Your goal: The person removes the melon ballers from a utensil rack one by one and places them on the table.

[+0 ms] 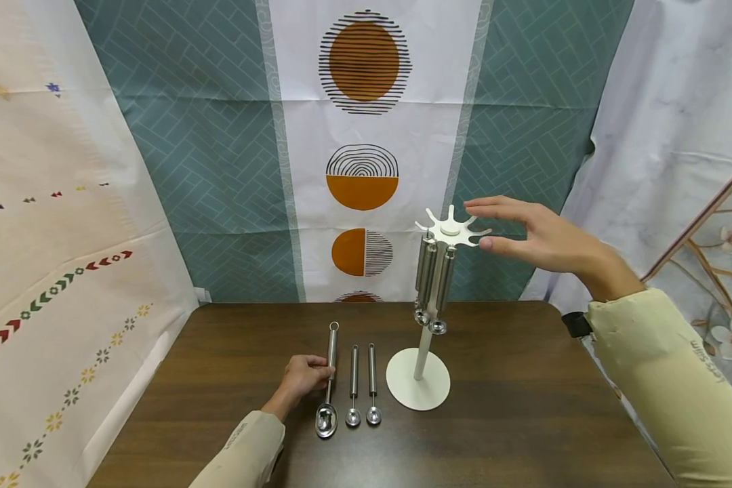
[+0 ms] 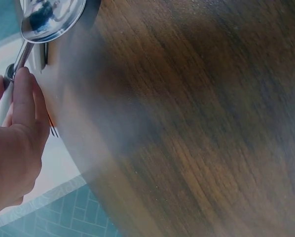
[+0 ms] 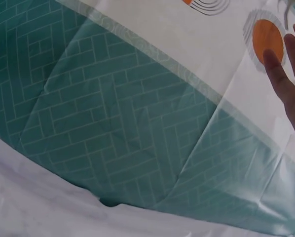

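Observation:
On the table lies a large shiny metal spoon [image 1: 326, 419] with an oval bowl and a ring at its handle end. My left hand [image 1: 305, 375] pinches its handle between thumb and fingers; the left wrist view shows the hand [image 2: 19, 143] close behind the bowl. To its right lie two smaller metal scoops [image 1: 353, 415] [image 1: 373, 413] with round bowls. A white rack [image 1: 451, 230] with radiating hooks stands on a post, several metal utensils [image 1: 430, 278] hanging from its near side. My right hand [image 1: 533, 234] is spread at the rack's right side, fingertips right at the hooks, holding nothing.
The rack's round white base [image 1: 417, 396] rests on the brown wooden table [image 1: 512, 407], right of the small scoops. Behind the table hangs a green and white patterned cloth [image 1: 219, 135]. Pale curtains [image 1: 67, 271] flank both sides.

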Demonstrator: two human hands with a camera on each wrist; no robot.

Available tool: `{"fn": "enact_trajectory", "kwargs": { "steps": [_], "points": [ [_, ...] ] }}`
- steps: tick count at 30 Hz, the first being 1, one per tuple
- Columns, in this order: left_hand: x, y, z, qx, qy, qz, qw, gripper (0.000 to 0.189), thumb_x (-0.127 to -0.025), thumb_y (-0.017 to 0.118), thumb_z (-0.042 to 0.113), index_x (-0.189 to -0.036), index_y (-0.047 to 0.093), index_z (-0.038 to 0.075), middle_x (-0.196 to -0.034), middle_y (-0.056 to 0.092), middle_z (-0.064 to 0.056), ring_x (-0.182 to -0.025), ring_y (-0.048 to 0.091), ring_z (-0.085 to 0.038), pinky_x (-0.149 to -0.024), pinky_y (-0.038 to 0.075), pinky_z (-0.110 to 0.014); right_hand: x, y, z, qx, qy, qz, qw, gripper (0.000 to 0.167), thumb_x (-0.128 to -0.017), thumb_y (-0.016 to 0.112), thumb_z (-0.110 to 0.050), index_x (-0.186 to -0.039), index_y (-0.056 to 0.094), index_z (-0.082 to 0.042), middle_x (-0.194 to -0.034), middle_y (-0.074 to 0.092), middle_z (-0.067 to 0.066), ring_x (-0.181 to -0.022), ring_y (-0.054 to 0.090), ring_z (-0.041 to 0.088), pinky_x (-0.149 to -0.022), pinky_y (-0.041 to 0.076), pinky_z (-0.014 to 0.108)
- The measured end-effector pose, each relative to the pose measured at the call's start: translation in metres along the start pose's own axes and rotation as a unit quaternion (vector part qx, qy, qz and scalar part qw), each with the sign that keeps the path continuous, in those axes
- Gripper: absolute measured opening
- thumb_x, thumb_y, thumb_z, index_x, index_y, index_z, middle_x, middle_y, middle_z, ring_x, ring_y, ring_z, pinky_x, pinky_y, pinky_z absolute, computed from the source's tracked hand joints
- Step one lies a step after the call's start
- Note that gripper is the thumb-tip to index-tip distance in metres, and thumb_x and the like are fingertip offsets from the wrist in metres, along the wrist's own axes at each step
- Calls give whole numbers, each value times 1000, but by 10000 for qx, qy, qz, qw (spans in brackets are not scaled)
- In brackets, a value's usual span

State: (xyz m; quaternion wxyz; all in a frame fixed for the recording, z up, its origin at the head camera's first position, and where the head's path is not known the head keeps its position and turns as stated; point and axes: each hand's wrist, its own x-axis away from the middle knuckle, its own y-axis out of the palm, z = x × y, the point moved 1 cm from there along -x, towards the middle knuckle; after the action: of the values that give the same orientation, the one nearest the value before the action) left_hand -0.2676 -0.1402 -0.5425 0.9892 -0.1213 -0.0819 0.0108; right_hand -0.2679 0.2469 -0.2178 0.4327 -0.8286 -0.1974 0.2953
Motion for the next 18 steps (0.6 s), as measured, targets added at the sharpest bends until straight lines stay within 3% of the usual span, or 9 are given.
{"fn": "enact_trajectory", "kwargs": {
  "steps": [4, 9, 18],
  "points": [
    [-1, 0, 0, -69, -45, -24, 10000, 21, -83, 76, -3, -99, 68, -15, -82, 71, -12, -73, 70, -23, -65, 61, -35, -13, 6, 0, -61, 119, -284, 9995, 53, -96, 67, -23, -147, 52, -13, -154, 43, 0, -144, 34, 27, -109, 32, 59],
    [0, 0, -3, -106, -22, -20, 9999, 20, -83, 76, -3, -97, 68, -14, -81, 71, -12, -69, 69, -21, -64, 60, -34, -26, 13, 2, -125, 144, -443, 9988, 53, -99, 63, -29, -148, 50, -15, -157, 39, -1, -145, 31, 25, -108, 37, 58],
    [-1, 2, -7, 4, -58, -29, 10000, 19, -82, 76, -3, -95, 68, -14, -77, 69, -8, -65, 67, -19, -61, 60, -31, -32, 22, -1, -167, 239, -261, 9992, 48, -100, 60, -25, -144, 53, -6, -155, 41, 5, -144, 32, 28, -104, 41, 58]
  ]
}}
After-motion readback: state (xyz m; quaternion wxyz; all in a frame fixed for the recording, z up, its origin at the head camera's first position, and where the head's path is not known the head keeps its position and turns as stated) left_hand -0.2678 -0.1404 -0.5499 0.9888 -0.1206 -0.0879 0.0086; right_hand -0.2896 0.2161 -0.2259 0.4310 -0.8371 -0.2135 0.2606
